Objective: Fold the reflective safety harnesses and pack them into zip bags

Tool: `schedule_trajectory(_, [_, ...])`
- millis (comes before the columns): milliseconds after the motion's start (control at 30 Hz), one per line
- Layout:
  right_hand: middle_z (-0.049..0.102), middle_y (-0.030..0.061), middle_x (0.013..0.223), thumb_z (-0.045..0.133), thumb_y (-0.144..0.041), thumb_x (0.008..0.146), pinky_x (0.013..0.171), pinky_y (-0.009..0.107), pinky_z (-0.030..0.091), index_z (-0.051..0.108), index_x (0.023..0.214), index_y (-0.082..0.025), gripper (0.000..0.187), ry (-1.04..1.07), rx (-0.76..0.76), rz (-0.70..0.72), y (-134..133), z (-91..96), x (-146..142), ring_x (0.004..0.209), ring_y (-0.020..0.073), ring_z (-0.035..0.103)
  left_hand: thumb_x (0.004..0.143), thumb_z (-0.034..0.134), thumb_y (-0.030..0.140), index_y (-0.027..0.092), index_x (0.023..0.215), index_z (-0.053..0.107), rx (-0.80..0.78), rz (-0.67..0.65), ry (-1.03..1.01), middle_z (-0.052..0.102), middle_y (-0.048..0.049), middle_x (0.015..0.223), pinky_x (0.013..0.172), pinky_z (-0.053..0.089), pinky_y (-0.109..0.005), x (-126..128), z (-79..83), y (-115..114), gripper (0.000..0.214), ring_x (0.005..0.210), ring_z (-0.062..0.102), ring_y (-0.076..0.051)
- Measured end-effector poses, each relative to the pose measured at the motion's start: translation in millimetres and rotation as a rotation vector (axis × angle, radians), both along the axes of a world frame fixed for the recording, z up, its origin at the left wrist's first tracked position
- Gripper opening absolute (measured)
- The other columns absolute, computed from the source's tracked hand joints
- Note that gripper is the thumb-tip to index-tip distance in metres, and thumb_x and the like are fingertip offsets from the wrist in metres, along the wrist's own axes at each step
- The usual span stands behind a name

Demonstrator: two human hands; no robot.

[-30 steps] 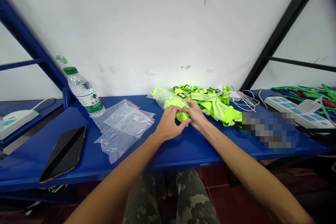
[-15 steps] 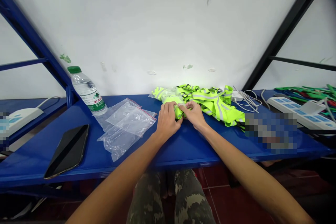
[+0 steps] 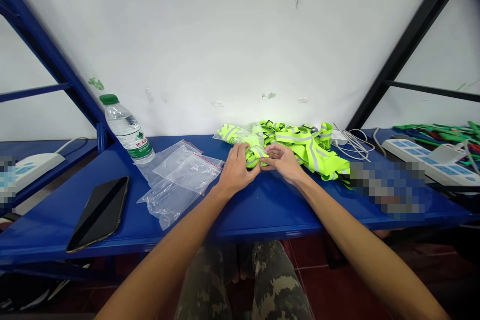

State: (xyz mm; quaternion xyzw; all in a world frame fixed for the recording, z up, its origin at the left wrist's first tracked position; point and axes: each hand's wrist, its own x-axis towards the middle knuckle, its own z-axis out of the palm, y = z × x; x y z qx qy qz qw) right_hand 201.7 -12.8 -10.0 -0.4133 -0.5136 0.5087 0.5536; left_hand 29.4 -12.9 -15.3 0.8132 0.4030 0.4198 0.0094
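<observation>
1. On the middle of the blue metal counter, close to the white wall: a bunched part of a yellow reflective vest, held between both hands.
2. Left hand: on the near left side of this bunch, with the fingers bent over the yellow cloth and the thumb near the right hand.
3. Right hand: on the right side of the same bunch, with the fingers curved and the fingertips pinching a fold of the cloth, together with the thumb. Exact grip partly hidden by the fabric, so no certainty about each finger.
4. Touching the bunch, behind it and to the right: a loose heap of yellow reflective straps with grey stripes and small black buckles.
5. To the left of the hands, flat on the counter: clear plastic bags with red-edged seals, lying one over another.
6. Farther left: a water bottle with a green cap, lying tilted near the wall, and a black phone lying face up near the front edge.
7. To the right of the heap: a bundle of white cables, and beyond it a white power strip beside green cords.
8. Below the counter: the person's camouflage trousers above a dark red tile floor.
</observation>
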Motion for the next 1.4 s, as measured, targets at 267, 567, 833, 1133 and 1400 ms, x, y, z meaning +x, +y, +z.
schedule_trajectory(267, [0.053, -0.0041, 0.058, 0.083, -0.035, 0.058, 0.049, 0.023, 0.041, 0.053, 0.066, -0.019, 0.035, -0.214, 0.252, -0.187, 4, -3.4, -2, 0.053, 0.0095, 0.047, 0.083, 0.064, 0.032, 0.015, 0.12, 0.048, 0.027, -0.03, 0.021, 0.058, -0.0128, 0.118, 0.101, 0.045, -0.038, 0, 0.4, 3, 0.044, 0.113, 0.055, -0.025])
schedule_trajectory(567, [0.057, -0.0038, 0.069, 0.066, -0.032, 0.077, 0.054, 0.027, 0.051, 0.049, 0.089, -0.023, 0.023, -0.216, 0.346, -0.152, -8, -7.6, -16, 0.057, 0.0134, 0.059, 0.079, 0.063, 0.017, 0.02, 0.105, 0.047, 0.034, 0.257, 0.051, 0.056, -0.0084, 0.106, 0.089, 0.048, -0.035, 7, 4.8, 5, 0.03, 0.102, 0.055, -0.024])
schedule_trajectory(833, [0.058, -0.0036, 0.067, 0.063, -0.036, 0.08, 0.055, 0.029, 0.054, 0.05, 0.089, -0.023, 0.02, -0.21, 0.321, -0.139, -6, -8.0, -15, 0.057, 0.0151, 0.062, 0.079, 0.063, 0.023, 0.02, 0.112, 0.045, -0.049, 0.168, 0.11, 0.054, -0.0094, 0.11, 0.087, 0.048, -0.036, 4, 2.3, 9, 0.038, 0.103, 0.054, -0.025])
schedule_trajectory(1133, [0.059, -0.0025, 0.069, 0.061, -0.039, 0.081, 0.058, 0.033, 0.059, 0.058, 0.098, -0.023, 0.023, -0.221, 0.257, -0.141, -2, -11.4, -5, 0.059, 0.0154, 0.062, 0.079, 0.058, 0.015, 0.019, 0.107, 0.049, -0.079, 0.003, 0.0, 0.055, -0.0068, 0.099, 0.088, 0.047, -0.036, 4, -2.7, 6, 0.03, 0.096, 0.054, -0.022])
schedule_trajectory(1400, [0.065, 0.0005, 0.067, 0.069, -0.042, 0.074, 0.065, 0.034, 0.061, 0.068, 0.087, -0.018, 0.027, -0.076, 0.156, -0.047, -3, -10.3, -5, 0.064, 0.0163, 0.067, 0.077, 0.046, -0.001, 0.02, 0.101, 0.048, -0.038, 0.298, 0.18, 0.058, -0.008, 0.101, 0.081, 0.047, -0.033, 0, 4.3, 8, 0.032, 0.094, 0.055, -0.022])
